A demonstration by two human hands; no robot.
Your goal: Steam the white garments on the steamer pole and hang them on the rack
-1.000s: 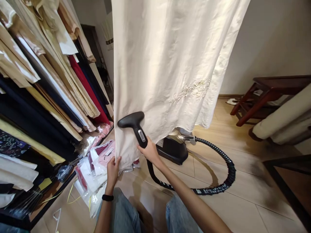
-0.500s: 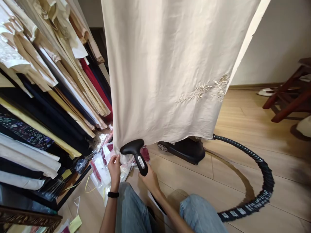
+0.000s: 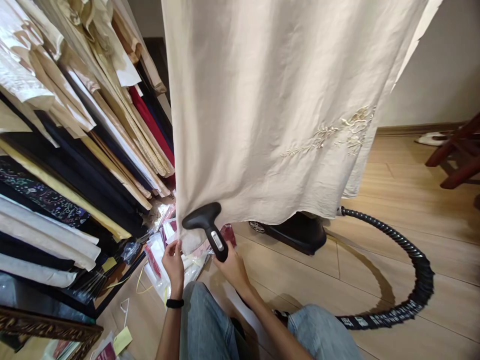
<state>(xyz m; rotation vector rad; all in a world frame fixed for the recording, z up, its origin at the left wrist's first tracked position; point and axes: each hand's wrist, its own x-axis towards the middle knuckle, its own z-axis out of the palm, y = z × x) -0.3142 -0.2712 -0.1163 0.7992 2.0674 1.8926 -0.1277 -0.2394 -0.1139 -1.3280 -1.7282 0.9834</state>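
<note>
Beige embroidered cloth (image 3: 277, 115) was hung upright, its upper end cut off by the edge of the view. Against its lower left part, a black garment steamer head (image 3: 200, 217) was held, the handle (image 3: 218, 246) gripped in the closed fingers of the right hand (image 3: 233, 267). At the cloth's lower left corner, the edge was pinched between the fingers of the left hand (image 3: 173, 264), above a black wristband (image 3: 174, 303). Gold leafy embroidery (image 3: 358, 118) was seen at the cloth's lower right. Beneath the cloth, a black steamer base (image 3: 300, 235) was partly hidden, and to the cloth's lower right a ribbed black hose (image 3: 410, 245) was curved over the wooden floor (image 3: 393, 185). Below the cloth's left corner, plastic-wrapped packets (image 3: 195, 267) were heaped. To the cloth's left, long garments (image 3: 93, 130) were hung closely in a row; well to its right, red-brown wooden legs (image 3: 465, 155) were partly seen.
</note>
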